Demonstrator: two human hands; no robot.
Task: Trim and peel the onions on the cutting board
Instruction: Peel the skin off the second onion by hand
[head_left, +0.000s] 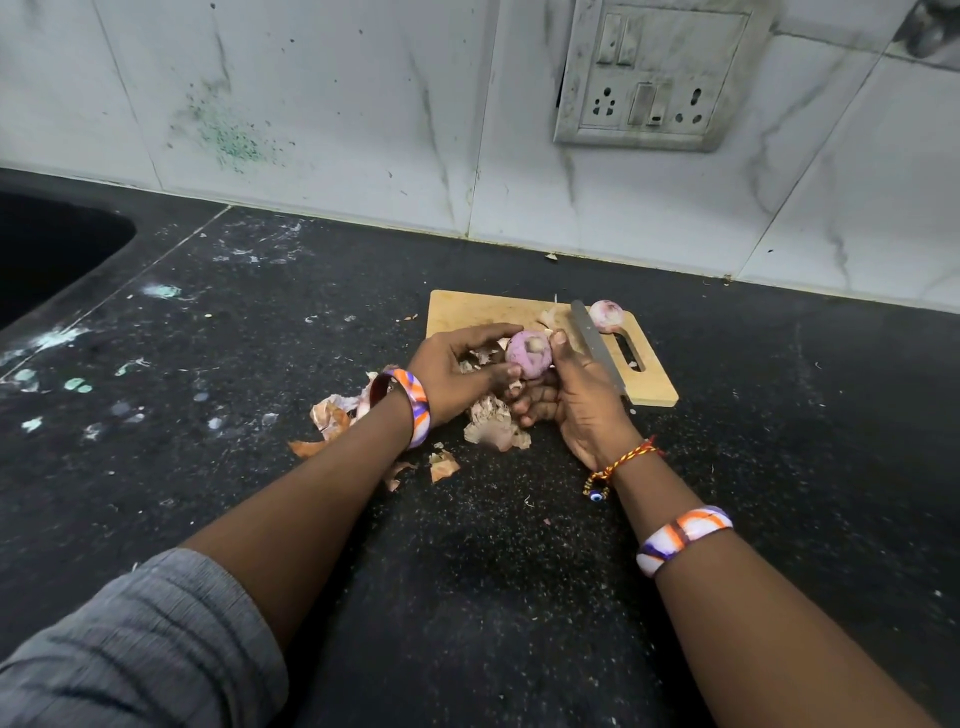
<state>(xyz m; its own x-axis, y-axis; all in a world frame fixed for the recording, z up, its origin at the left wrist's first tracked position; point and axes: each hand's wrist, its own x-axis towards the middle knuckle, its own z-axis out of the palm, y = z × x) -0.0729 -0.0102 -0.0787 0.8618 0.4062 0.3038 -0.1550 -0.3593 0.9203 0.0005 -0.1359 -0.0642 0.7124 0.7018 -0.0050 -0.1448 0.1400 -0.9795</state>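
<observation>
Purple-skinned onions number two: one round peeled onion (528, 355) is held up between both hands at the near left edge of the pale wooden cutting board (483, 312), and a second round pinkish onion (606, 315) lies on the board's far right corner, beside its slotted handle hole. One steel-bladed knife (595, 345) is in view, its blade slanting across the board just to the right of the held onion. The left hand (452, 371) curls its fingers (493, 332) over the top and left side of that onion, with the thumb pressing its lower left. The right hand (571, 395) grips the knife handle, which is hidden in the palm, while its thumb tip touches the onion's right side, so the onion sits pinched between the two hands. Papery brown and pink onion skins (493, 423) lie scattered in a loose heap on the speckled black stone counter (519, 571) under and to the left of the hands. Two orange, white and purple bangles show, one on each forearm.
</observation>
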